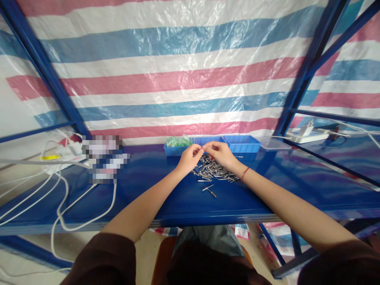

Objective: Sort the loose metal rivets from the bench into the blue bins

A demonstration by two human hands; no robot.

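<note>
A heap of small silver metal pins (214, 170) lies on the blue table (166, 194), with two stray ones (209, 190) nearer to me. My left hand (190, 156) and my right hand (219, 153) meet just above the heap's far side, fingertips pinched together around a tiny piece that is too small to name. A red string circles my right wrist.
Three blue bins stand at the table's back: one with green parts (177, 145), one in the middle (208, 140), one at the right (242, 143). A clear lidded box (274, 144) sits beside them. White cables (63, 198) trail over the left side. A striped tarp hangs behind.
</note>
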